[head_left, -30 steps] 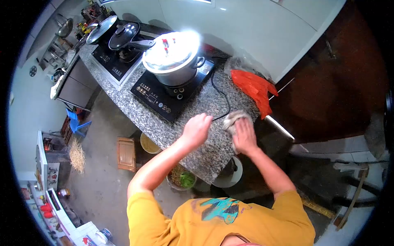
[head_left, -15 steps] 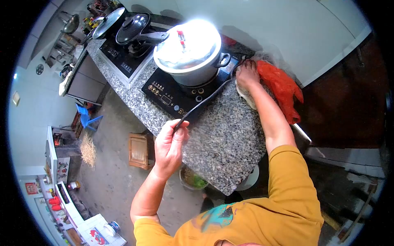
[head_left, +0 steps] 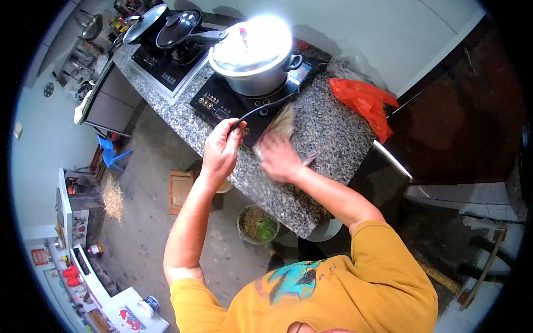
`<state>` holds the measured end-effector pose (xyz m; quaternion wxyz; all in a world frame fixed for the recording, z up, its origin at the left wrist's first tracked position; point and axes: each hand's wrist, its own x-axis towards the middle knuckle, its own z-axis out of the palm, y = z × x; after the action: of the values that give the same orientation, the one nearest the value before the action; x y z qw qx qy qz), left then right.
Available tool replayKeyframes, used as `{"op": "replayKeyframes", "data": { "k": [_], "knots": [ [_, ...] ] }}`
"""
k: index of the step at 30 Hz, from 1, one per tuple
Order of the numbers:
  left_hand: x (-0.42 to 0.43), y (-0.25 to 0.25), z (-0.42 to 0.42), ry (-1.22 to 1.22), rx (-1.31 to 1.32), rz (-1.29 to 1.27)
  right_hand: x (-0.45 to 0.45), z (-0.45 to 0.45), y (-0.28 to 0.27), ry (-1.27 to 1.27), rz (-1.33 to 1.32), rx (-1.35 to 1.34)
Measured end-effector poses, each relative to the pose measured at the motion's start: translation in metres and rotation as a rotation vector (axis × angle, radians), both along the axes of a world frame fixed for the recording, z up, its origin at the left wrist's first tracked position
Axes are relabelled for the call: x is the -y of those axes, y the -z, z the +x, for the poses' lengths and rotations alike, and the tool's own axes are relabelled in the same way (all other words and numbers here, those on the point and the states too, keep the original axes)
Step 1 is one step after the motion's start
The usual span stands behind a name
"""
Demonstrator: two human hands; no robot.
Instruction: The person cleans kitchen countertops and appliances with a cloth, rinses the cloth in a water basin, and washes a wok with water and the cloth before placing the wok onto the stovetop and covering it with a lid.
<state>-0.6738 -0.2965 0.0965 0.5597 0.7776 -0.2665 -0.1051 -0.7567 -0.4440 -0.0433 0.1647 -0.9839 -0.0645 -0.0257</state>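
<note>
My left hand (head_left: 221, 152) is closed on a black power cord (head_left: 261, 108), holding it raised above the counter's front edge. The cord runs back to the black induction cooker (head_left: 214, 102). My right hand (head_left: 279, 157), a little blurred, presses a pale cloth (head_left: 284, 122) onto the speckled granite counter (head_left: 327, 125), just beside the cooker. On the cooker sits a large pot (head_left: 252, 83) with a shiny lid and a black side handle. Part of the cloth is hidden under my right fingers.
A red plastic bag (head_left: 363, 102) lies at the counter's right end. Farther left, a black lidded pan (head_left: 179, 29) stands on a built-in stove (head_left: 161, 69). Below the counter are a basin with greens (head_left: 259, 225) and a wooden stool (head_left: 180, 191).
My right hand has come from beside the red bag leftward and nearer to me, bringing the cloth with it. My left hand still holds the cord, slightly farther from me.
</note>
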Motion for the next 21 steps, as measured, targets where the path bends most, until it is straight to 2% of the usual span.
{"op": "replayKeyframes", "data": {
  "k": [5,8,9,12,14,16,18,20,21],
  "knots": [
    [-0.003,0.0,0.004,0.006,-0.023,0.052,-0.047,-0.053,0.028,-0.419,0.202,0.093],
    [-0.003,0.002,0.005,-0.011,-0.002,0.004,-0.052,-0.084,0.038,-0.559,0.585,0.147],
    [-0.002,0.001,0.006,-0.026,0.009,0.02,-0.05,-0.1,0.021,-0.49,0.544,0.032],
    [-0.003,-0.007,0.005,0.004,-0.071,0.106,-0.025,-0.123,-0.033,-0.062,1.284,-0.55],
    [0.0,-0.004,0.005,0.025,-0.089,0.079,0.01,-0.124,-0.059,0.048,1.501,-0.548],
    [0.001,0.008,0.009,0.038,-0.085,0.047,0.053,-0.119,-0.051,0.144,1.418,-0.515],
    [0.004,0.0,0.005,0.044,-0.101,0.058,0.088,-0.118,-0.055,0.183,-0.103,0.217],
    [0.004,-0.003,0.005,0.046,-0.095,0.069,0.104,-0.121,-0.064,-0.057,0.043,0.283],
    [0.005,-0.006,0.006,0.067,-0.11,0.037,0.102,-0.121,-0.051,-0.192,0.055,0.164]
  ]
}}
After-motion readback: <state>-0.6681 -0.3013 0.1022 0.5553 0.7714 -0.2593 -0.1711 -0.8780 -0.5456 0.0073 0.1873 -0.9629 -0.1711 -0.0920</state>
